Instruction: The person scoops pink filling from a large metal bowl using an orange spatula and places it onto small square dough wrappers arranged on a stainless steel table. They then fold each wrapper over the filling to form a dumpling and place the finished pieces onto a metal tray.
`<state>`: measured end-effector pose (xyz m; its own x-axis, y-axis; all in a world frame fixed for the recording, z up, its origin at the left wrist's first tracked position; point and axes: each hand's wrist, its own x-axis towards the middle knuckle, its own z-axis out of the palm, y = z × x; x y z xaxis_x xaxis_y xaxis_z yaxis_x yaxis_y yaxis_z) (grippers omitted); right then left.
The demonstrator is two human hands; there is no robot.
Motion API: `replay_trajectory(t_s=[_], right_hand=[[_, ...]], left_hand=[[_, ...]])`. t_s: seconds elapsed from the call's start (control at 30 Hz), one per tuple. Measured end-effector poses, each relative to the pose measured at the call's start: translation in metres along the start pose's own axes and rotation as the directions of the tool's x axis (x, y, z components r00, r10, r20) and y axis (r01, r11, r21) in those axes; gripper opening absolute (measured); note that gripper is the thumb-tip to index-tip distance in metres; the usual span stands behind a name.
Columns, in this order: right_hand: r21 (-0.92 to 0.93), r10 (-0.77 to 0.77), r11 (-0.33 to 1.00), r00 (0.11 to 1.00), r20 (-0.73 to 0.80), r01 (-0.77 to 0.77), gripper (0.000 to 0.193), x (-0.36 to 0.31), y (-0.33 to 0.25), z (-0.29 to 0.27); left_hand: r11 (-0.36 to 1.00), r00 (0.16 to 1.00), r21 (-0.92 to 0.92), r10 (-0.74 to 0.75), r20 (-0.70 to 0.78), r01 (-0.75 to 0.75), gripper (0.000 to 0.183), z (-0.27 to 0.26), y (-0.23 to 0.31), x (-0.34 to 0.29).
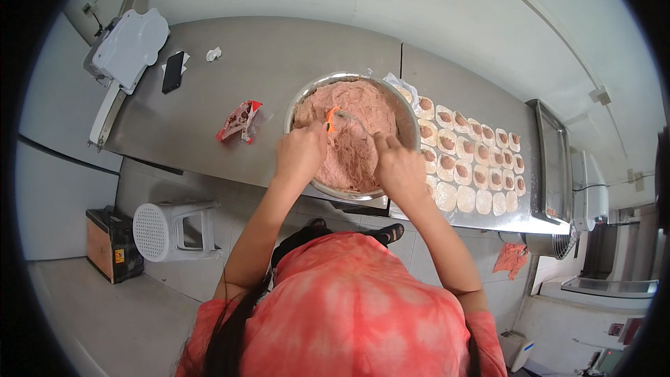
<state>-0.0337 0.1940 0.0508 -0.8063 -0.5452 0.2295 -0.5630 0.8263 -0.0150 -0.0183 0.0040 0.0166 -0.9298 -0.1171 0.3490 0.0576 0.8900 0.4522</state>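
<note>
glossy smooth metal bowl point(410, 126), rough pasty filling point(356, 101), satin metal table point(279, 49), smooth plastic stool point(155, 230)

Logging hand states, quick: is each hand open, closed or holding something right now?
Left hand: closed on an orange tool.
Right hand: curled; whether it grips anything cannot be told.

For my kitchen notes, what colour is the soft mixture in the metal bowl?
The mixture is pink; it shows best in the head view.

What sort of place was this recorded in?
Likely a small commercial food-prep kitchen: a large metal bowl of pink mince-like filling and rows of pale wrappers share a long metal worktable.
</note>
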Motion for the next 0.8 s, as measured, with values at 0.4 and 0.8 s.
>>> replay_trajectory(t_s=[0.4, 0.8], right_hand=[[0.707, 0.087, -0.102, 0.702, 0.707, -0.700, 0.017, -0.003, 0.040, 0.011], [0.561, 0.759, 0.614, 0.610, -0.226, -0.556, 0.026, -0.112, 0.100, -0.063]], left_hand=[[0.983, 0.993, 0.143, 0.115, 0.005, -0.115, 0.020, 0.009, 0.011, -0.010], [0.997, 0.999, 0.070, -0.015, -0.035, 0.017, 0.024, 0.018, -0.008, -0.021]])
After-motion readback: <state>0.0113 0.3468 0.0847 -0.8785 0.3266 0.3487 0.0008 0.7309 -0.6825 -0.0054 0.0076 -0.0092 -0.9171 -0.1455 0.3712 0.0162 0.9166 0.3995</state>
